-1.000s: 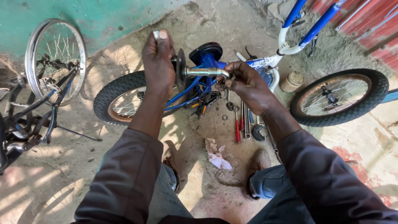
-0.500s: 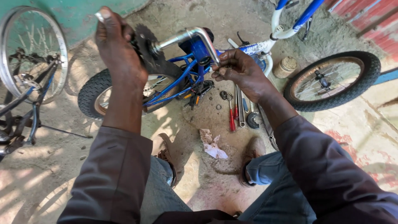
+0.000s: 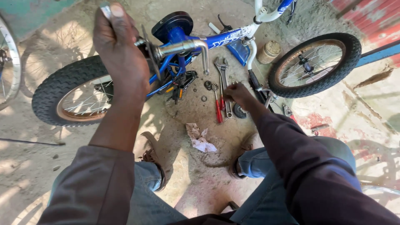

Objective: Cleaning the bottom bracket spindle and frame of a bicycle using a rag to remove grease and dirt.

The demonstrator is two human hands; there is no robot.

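Steel is what the left hand is gripping — a one-piece crank with a dark chainring on it, held up in the air above the small blue bicycle lying on its side. The fingers are closed around one end of the crank, and the bent far arm is pointing down toward the tools. The right hand is reaching low to the ground, its fingers curled over the tool pile; I cannot tell whether it is closed on anything.

Counting what is lying there: two bicycle wheels with knobbly black tyres, the rear wheel at left and the front wheel at right; one adjustable wrench; one red-handled screwdriver; a few small rings and washers scattered just beside the wrench; one crumpled rag nearer the person's feet; one round tin close to the front wheel. A spoked rim of another bicycle is showing at the left edge.

Everything is sitting on a bare concrete floor — dusty, cracked, dappled with sun and shade. A green-painted wall is running along the top left, and red corrugated sheeting is standing at the top right.
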